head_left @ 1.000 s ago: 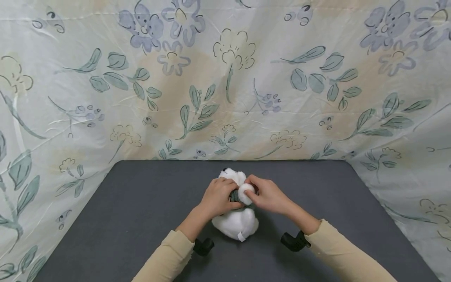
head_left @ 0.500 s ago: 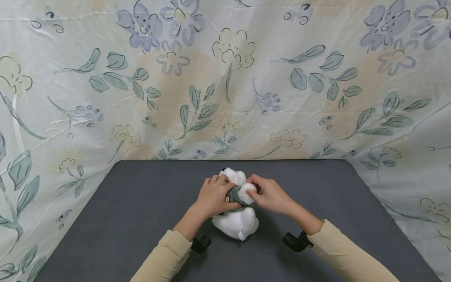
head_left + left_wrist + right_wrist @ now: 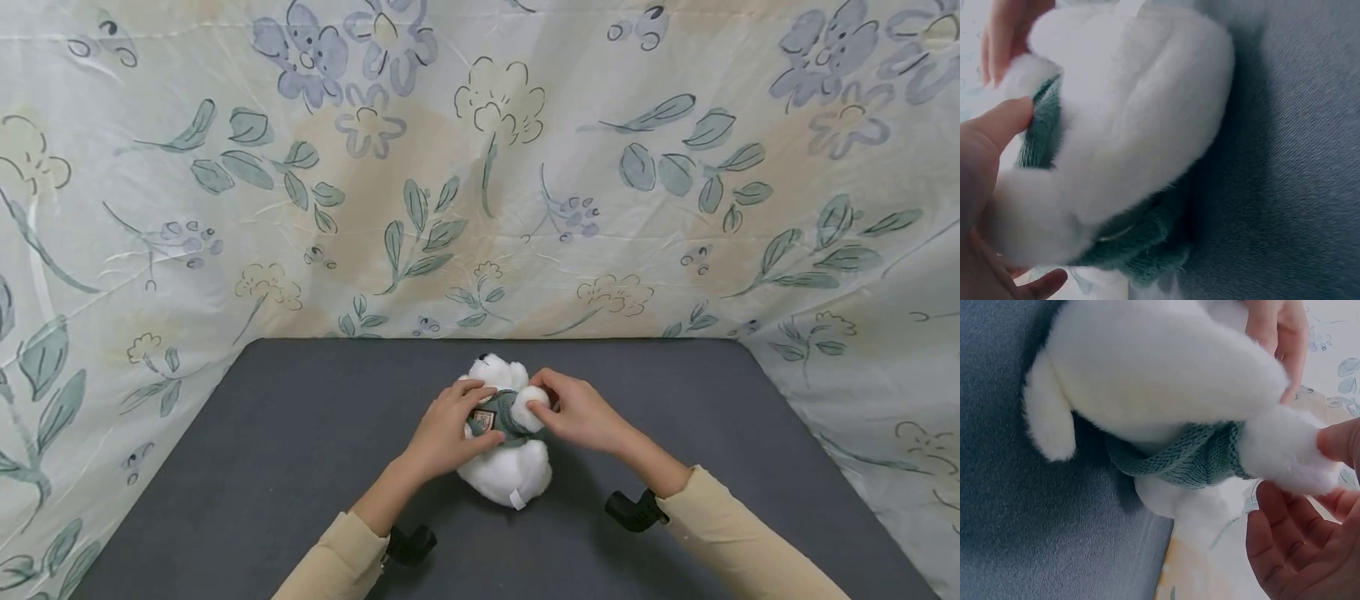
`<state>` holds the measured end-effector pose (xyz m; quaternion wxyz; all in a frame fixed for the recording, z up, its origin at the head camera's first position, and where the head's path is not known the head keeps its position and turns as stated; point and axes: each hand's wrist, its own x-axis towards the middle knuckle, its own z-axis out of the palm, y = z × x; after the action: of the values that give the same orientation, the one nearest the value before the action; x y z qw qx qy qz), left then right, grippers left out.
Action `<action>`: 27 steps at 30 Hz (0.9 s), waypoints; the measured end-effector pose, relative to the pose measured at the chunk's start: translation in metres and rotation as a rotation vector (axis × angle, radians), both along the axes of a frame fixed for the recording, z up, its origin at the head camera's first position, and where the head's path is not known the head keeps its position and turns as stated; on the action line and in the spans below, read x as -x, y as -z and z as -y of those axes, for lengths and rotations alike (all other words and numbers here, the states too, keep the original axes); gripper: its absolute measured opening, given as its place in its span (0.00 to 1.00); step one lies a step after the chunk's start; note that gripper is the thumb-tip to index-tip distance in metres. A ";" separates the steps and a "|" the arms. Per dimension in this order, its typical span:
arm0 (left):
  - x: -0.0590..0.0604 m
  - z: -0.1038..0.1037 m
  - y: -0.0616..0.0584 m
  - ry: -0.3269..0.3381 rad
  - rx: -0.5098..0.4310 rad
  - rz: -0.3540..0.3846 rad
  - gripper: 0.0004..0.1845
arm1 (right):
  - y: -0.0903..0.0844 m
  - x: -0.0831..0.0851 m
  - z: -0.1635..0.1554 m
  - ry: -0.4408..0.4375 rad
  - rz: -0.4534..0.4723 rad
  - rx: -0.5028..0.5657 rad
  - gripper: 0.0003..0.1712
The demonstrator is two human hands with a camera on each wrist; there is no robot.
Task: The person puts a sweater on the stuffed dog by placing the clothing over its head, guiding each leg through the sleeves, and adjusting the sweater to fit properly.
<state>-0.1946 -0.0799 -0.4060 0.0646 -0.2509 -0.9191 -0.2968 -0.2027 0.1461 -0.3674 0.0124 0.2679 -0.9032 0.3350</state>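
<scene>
A white plush bear (image 3: pixel 504 467) lies on the dark grey table (image 3: pixel 285 450), its head pointing away from me. It wears a green knitted sweater (image 3: pixel 504 415) with a small patch on it. My left hand (image 3: pixel 448 432) holds the bear's left side, its fingers curled onto the sweater. My right hand (image 3: pixel 573 412) pinches the bear's white paw (image 3: pixel 534 407) at the sweater's sleeve. In the left wrist view the thumb (image 3: pixel 997 125) presses beside the green sweater (image 3: pixel 1129 247). The right wrist view shows my fingertips (image 3: pixel 1338 442) on the fluffy paw (image 3: pixel 1282 453) that sticks out of the sweater (image 3: pixel 1191 456).
A floral cloth (image 3: pixel 480 167) hangs as a backdrop behind and at both sides of the table. Black wrist mounts (image 3: pixel 633 510) show under both beige sleeves. Bare grey tabletop lies left and right of the bear.
The sweater has come down over the bear's chest, and its patch now shows. The bear's head has lifted into view. My left hand has slid down and toward me.
</scene>
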 end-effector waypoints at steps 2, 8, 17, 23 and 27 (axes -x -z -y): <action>-0.006 0.004 0.001 -0.043 -0.035 0.009 0.33 | 0.000 0.000 -0.002 0.011 0.002 -0.009 0.07; -0.020 0.015 0.011 -0.156 -0.038 0.020 0.32 | 0.003 0.002 -0.011 -0.003 -0.006 -0.009 0.10; -0.022 0.015 0.016 -0.208 -0.213 -0.110 0.18 | 0.004 -0.001 -0.012 -0.046 -0.101 0.024 0.08; -0.016 0.012 -0.003 -0.199 -0.247 -0.191 0.15 | 0.010 -0.008 -0.013 -0.032 -0.070 0.037 0.08; -0.013 0.005 -0.019 -0.180 -0.205 -0.247 0.15 | 0.024 -0.012 -0.016 -0.027 -0.051 0.052 0.08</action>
<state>-0.1811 -0.0853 -0.3873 0.2282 -0.1943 -0.8880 -0.3487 -0.1903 0.1624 -0.3914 0.0378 0.2880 -0.8899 0.3516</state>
